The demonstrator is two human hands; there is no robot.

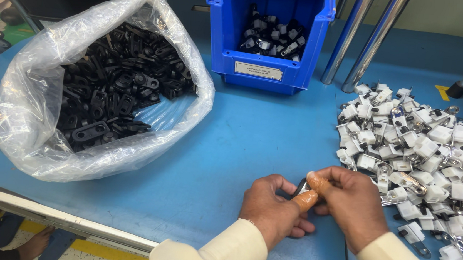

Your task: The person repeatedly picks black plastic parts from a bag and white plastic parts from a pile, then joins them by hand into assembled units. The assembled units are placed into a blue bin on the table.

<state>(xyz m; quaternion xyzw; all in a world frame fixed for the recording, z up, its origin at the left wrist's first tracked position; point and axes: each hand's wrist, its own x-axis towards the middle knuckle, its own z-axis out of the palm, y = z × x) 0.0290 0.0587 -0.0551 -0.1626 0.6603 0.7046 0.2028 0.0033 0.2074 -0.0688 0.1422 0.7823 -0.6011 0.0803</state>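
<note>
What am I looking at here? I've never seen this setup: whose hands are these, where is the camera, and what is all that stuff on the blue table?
There is one picture, taken by a camera on a person's head, looking down at that person's own bare hands. The left hand and right hand, both in cream sleeves, meet over a blue table and pinch a small part between them; it is mostly hidden. Orange finger covers sit on some fingertips. To the left lies an open clear plastic bag full of black plastic pieces. At the back stands a blue bin holding mixed black and metal parts. To the right lies a pile of white and metal clips.
</note>
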